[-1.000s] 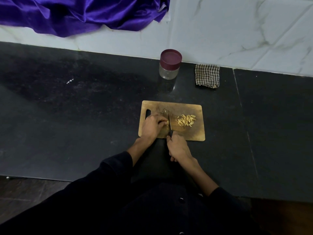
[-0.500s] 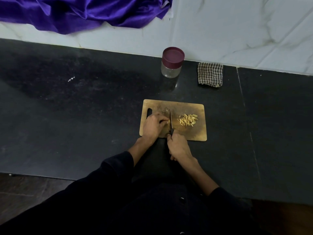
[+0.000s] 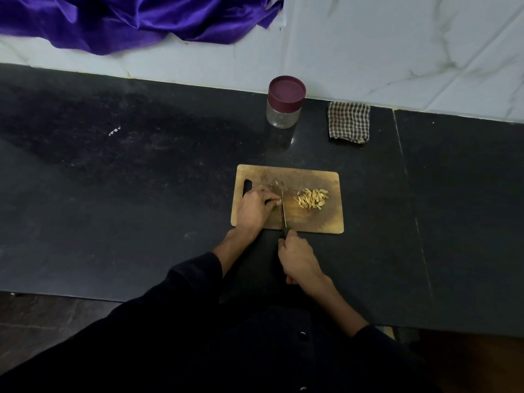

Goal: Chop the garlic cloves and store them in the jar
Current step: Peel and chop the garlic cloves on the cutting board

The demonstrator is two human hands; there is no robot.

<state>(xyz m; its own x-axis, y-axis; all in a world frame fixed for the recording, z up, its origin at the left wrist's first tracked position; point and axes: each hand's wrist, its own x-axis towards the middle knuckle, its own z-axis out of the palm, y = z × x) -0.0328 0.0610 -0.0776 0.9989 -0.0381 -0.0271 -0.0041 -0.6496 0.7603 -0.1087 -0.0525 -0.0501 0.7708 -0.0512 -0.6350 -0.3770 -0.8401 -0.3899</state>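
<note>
garlic: 1 small pale piece (image 3: pixel 279 202) at mid-board, pinched under curled fingertips of left hand (image 3: pixel 255 208); too small to tell its shape. knife (image 3: pixel 283 212) blade stands on edge just right of that piece, touching or nearly touching the fingertips, tip pointing away from the person. right hand (image 3: pixel 297 258) wrapped around the dark handle, off the near edge of the board, fingers fully curled on it. chopped pile (image 3: pixel 312 198) of yellowish slivers lies on the right half of the board, apart from the blade. board (image 3: pixel 326 222) wooden, rectangular, handle slot at far-left corner partly under the left hand; it lies flat on the black counter (image 3: pixel 141 208). jar (image 3: pixel 285 102) clear, maroon lid on, upright, beyond the board near the wall, well apart from the garlic. checked cloth (image 3: pixel 349 121) folded, right of the jar, not touching it. purple fabric (image 3: pixel 127 21) hangs over the white marble wall (image 3: pixel 397 52) at top left. dark sleeves on both arms.
</note>
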